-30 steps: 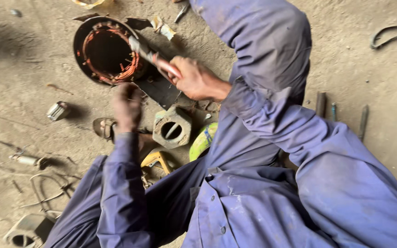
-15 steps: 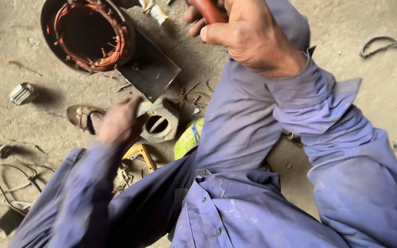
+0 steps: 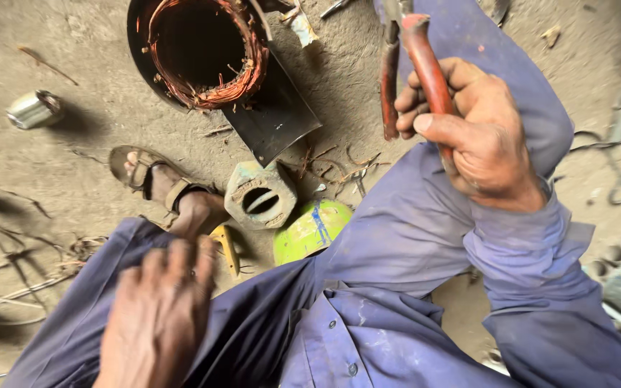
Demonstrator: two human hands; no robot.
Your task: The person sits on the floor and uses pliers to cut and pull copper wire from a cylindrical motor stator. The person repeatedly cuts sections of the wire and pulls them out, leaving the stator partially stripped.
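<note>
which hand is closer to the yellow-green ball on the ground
Left. The left hand rests on the knee, just left of and below the ball; the right hand, gripping red-handled pliers, is raised farther above it.

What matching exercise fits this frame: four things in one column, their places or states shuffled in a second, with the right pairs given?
Things:
1. red-handled pliers
2. left hand
3. copper-wound motor housing
4. small metal cylinder

Places or states:
A. lying alone on the dirt at far left
B. gripped in the right hand, handles up
C. resting on the blue-clad knee
D. on a dark plate at the top of the view

Pairs: 1-B, 2-C, 3-D, 4-A
</note>
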